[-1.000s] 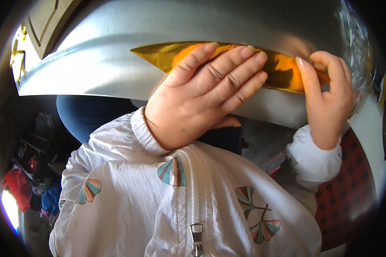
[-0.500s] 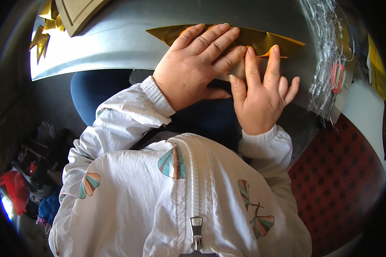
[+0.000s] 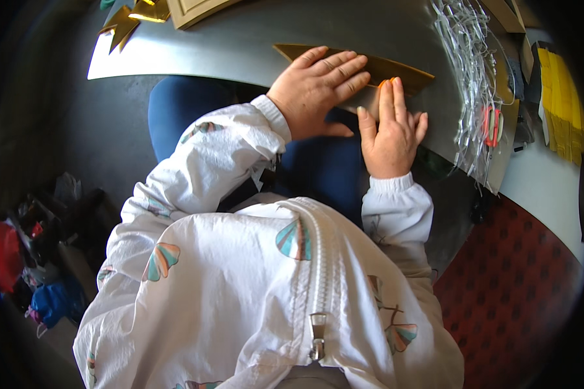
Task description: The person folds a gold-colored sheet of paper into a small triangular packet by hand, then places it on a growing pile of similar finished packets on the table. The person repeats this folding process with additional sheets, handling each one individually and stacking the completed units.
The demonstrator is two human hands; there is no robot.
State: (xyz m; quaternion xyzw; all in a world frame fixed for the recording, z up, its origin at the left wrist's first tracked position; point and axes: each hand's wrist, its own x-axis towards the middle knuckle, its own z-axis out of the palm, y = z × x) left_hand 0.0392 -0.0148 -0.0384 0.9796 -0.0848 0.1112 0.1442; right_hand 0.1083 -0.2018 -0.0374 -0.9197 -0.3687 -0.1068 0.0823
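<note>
Basically reads as a fold-and-press step: gold sheet [image 3: 409,72] lies on the metal counter [image 3: 253,39] under left grip [image 3: 313,94], its near edge at the fingertips of right grip [image 3: 390,133], long side running left to right. My guess: left pins, right works the near edge. Next move, as I judge it, calls for left to hold firm and right to run along that edge toward the sheet's right tip with even pressure; otherwise the crease could skew or the sheet could slide on smooth metal. Left grip state: palm down, unclenched, fingers nearly straight with slim gaps, lying across the sheet, thumb stuck out toward right grip and off the sheet. Clamped on nothing, looks like plain pressure from above. Right grip state: index and middle together, tips on the near edge where a small orange patch shows; thumb apart from them, ring and little fingers bent. No pinch visible, can't tell if a flap is caught under those two tips. Surroundings: clear strips [image 3: 464,78] and red-handled scissors [image 3: 486,126] sit right of right grip, not touching it; folded gold pieces [image 3: 120,27] and wooden panel [image 3: 198,8] sit beyond and left of left grip
</note>
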